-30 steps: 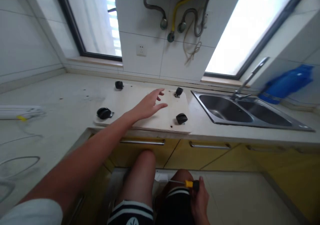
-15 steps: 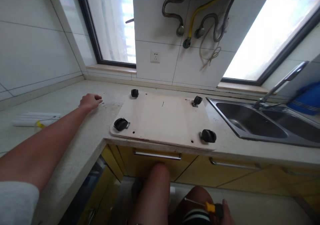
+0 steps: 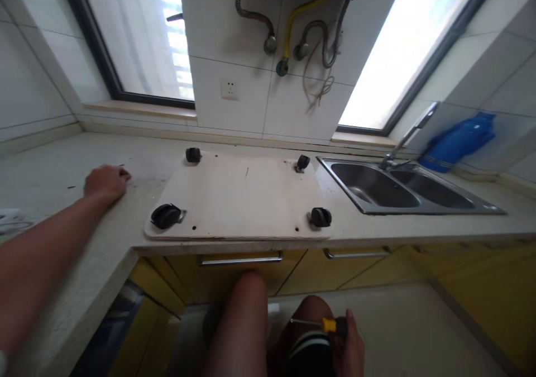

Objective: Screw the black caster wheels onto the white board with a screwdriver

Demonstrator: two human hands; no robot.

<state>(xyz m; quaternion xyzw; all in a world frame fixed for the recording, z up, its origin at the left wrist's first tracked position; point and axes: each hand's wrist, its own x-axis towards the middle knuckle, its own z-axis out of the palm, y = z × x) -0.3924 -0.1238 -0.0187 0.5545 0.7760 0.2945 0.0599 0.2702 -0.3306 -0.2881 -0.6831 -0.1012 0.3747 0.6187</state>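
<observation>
A pale board (image 3: 243,198) with rounded corners lies on the countertop, black caster wheels (image 3: 167,216) standing at its corners. Small dark holes show near its front edge. To the left of the board, my left hand (image 3: 106,181) rests on the counter with its fingers curled together. What they hold, if anything, is too small to make out. A small dark sliver (image 3: 71,187), perhaps a screw, lies left of that hand. Low at the front, my right hand (image 3: 352,340) is closed round the yellow-and-black handle of a screwdriver (image 3: 329,325), its shaft pointing left above my knee.
A steel double sink (image 3: 377,190) with a tall faucet (image 3: 412,134) is set into the counter to the right. Behind it leans a blue object (image 3: 458,142). Hoses (image 3: 288,25) and a socket (image 3: 230,89) are on the wall. Yellow drawers (image 3: 238,276) sit below the counter edge.
The view has swung to the right, so the board and sink appear further left. My left hand stays beside the board on the counter; my right hand still grips the screwdriver.
</observation>
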